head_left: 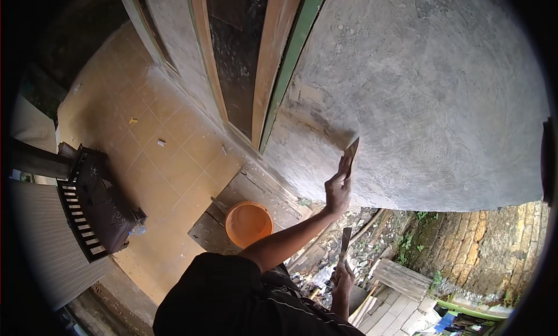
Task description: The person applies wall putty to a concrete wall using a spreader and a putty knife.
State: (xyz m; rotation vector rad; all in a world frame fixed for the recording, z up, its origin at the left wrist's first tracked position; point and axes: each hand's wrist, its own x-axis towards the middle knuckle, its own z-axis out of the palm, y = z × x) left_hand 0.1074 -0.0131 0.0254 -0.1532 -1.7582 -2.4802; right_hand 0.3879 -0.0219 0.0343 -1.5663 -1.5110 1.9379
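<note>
Plastering job, shot from up high looking down. Left hand (337, 192) raised and clamped around the handle of a flat trowel (350, 155), blade edge pressed to the grey plastered wall (442, 103) just right of the green and orange door frame (279, 74). Right hand (343, 278) down low, closed around a 2nd, narrower blade (345, 243) pointing up, well apart from the wall. Can't tell if either blade is loaded with mortar, too small to see.

Orange bucket (249, 223) sitting on a wooden board (232, 208) below, near the edge of the tan tiled floor (145, 133). Rubble and weeds under the wall, old brick (494, 249) showing at the bottom right where the render stops.

Tips for this stroke, judging from the patchy lighter area beside the trowel: keep the blade at a shallow angle, leading edge lifted slightly, steady pressure, long overlapping passes. Best to work away from the frame so nothing smears onto the paint. Worth minding footing too, looks like a fair drop.
</note>
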